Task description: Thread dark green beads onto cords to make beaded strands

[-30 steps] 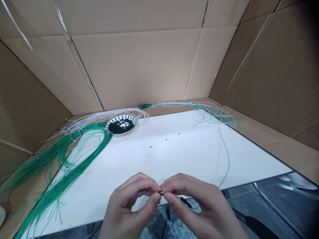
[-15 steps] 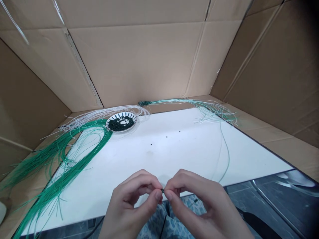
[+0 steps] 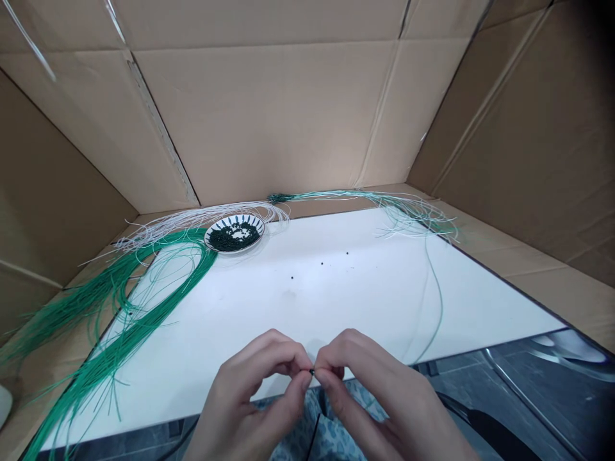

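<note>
Just over the near table edge, my left hand [image 3: 254, 387] and my right hand [image 3: 382, 390] meet fingertip to fingertip. Between their pinched thumbs and forefingers a tiny dark bead [image 3: 312, 372] shows; the fingers cover most of it. Any thread through the bead is too fine to make out. A thin pale green strand [image 3: 441, 301] curves down the right of the table and disappears behind my right hand. Farther off, a striped dish [image 3: 262, 234] holds many dark beads [image 3: 230, 238].
Bundles of green strands [image 3: 158, 314] and white strands [image 3: 168, 224] lie on the left. Strands with a dark beaded end [image 3: 278, 198] stretch along the back. Several loose beads [image 3: 292, 277] dot the white table [image 3: 365, 294], which cardboard walls [image 3: 269, 115] surround.
Both hands stay together at the bead, with a slight shift of the fingers and of the right hand to the left. The strand's near end has slid a little leftward.
</note>
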Demonstrator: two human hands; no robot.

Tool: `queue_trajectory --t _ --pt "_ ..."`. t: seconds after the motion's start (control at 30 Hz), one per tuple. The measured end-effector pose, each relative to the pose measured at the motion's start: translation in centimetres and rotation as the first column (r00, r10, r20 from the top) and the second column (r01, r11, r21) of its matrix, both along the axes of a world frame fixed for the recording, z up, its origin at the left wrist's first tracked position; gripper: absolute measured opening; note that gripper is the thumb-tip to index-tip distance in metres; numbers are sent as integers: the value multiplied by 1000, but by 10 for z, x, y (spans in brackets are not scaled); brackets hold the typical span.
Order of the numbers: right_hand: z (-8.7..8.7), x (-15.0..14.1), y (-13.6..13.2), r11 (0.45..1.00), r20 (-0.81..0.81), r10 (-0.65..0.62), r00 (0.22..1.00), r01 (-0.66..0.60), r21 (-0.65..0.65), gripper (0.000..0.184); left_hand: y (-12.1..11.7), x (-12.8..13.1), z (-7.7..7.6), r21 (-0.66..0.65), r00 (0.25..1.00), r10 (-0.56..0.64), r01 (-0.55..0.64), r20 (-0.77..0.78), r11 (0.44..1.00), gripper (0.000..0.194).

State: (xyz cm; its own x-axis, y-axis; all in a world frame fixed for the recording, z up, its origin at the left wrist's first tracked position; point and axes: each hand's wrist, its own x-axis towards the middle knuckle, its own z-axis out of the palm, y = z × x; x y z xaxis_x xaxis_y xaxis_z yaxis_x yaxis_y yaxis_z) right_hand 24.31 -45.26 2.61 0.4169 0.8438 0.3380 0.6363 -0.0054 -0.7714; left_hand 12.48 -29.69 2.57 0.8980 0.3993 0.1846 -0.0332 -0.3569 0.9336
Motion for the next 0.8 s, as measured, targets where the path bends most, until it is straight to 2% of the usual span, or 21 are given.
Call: queue_trajectory --t 0.2,0.37,0.43,0.53,0.63,0.8 --pt "0 3 0 999 -101 -40 994 36 -36 14 -1 3 -3 -252 999 39 -40 -8 967 13" --pt "3 3 2 1000 -172 -8 985 4 -26 17 -7 6 -2 -364 995 97 -96 -16 926 11" --pt "4 3 2 1000 -166 -11 986 9 -15 19 -6 7 -2 -343 998 66 -69 -21 937 10" --pt "8 2 1 999 -165 -24 986 16 -50 19 0 5 -3 -206 998 -31 19 -57 978 12" --pt "13 3 0 990 -179 -34 983 9 -142 20 4 2 -5 -69 987 -103 94 -127 993 14" --pt "18 6 0 941 -213 -83 973 6 -339 15 2 4 -8 -40 963 -179 174 -204 984 15"
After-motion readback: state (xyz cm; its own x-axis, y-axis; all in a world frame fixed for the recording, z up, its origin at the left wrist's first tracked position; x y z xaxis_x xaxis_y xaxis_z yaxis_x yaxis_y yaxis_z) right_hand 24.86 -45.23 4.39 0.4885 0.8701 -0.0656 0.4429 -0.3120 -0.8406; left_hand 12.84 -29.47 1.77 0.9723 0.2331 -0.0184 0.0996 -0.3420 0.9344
